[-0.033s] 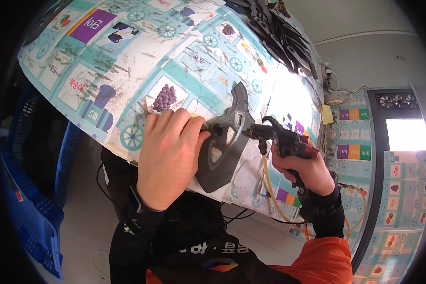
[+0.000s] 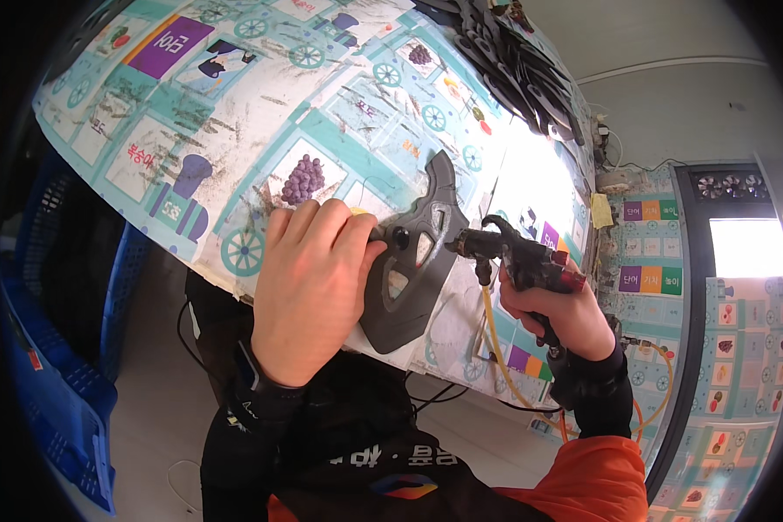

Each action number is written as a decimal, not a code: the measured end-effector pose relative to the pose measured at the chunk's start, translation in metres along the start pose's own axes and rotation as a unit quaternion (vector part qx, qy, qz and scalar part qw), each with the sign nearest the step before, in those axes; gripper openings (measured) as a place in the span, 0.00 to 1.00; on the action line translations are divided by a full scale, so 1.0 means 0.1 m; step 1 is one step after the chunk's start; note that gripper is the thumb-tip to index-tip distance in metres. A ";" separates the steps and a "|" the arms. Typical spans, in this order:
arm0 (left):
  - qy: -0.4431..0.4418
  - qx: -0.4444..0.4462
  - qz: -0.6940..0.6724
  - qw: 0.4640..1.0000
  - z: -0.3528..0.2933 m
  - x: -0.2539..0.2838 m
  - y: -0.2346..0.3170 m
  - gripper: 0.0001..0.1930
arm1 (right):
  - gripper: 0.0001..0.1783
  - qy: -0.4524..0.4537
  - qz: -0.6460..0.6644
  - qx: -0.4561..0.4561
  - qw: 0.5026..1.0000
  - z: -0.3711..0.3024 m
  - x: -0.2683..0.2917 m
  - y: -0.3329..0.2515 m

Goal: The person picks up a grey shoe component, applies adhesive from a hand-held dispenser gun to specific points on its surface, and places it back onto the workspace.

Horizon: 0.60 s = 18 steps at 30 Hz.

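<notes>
A dark grey moulded part (image 2: 402, 320) with a curved, narrow upper end and several openings lies on the paper-covered table (image 2: 235, 130). At its left edge my left hand (image 2: 309, 283) is closed, thumb and fingers pinching a small dark stick with a round black end (image 2: 398, 237); the grip is mostly hidden under the fingers. My right hand (image 2: 574, 315) is wrapped round a spray gun (image 2: 522, 254). Its nozzle points left at the part's right side, a short gap away. A yellow hose (image 2: 493, 335) hangs from beneath the gun.
Similar dark parts (image 2: 505, 61) are piled at the table's far right edge. Blue plastic crates (image 2: 56, 409) stand on the floor at lower left. Black cables (image 2: 431, 396) hang below the near table edge. A dark-framed door (image 2: 700, 331) and papered walls stand at right.
</notes>
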<state>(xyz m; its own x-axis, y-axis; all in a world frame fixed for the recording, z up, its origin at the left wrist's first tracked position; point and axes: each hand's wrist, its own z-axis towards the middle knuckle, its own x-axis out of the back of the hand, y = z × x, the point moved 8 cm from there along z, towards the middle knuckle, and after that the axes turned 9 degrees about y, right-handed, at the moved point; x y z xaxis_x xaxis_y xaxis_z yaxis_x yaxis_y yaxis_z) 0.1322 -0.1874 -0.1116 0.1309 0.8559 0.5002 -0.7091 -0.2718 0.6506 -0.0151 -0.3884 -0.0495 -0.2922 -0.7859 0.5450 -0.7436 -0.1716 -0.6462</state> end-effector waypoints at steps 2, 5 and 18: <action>0.006 -0.004 -0.003 1.000 0.00 0.01 0.00 0.13 | 0.10 0.004 0.003 -0.003 1.000 -0.02 0.01 0.03; 0.003 -0.007 0.001 1.000 0.01 0.01 0.01 0.13 | 0.10 -0.003 0.007 -0.008 1.000 -0.04 0.01 0.05; 0.010 -0.006 -0.001 1.000 -0.01 0.02 0.00 0.13 | 0.11 -0.016 0.008 0.020 1.000 0.02 -0.09 -0.04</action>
<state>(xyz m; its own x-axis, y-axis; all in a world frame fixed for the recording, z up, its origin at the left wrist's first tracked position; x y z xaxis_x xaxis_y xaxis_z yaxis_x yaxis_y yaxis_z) 0.1319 -0.1854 -0.1109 0.1185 0.8645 0.4885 -0.7173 -0.2656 0.6441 -0.0087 -0.3819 -0.0528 -0.2844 -0.8074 0.5170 -0.7145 -0.1810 -0.6758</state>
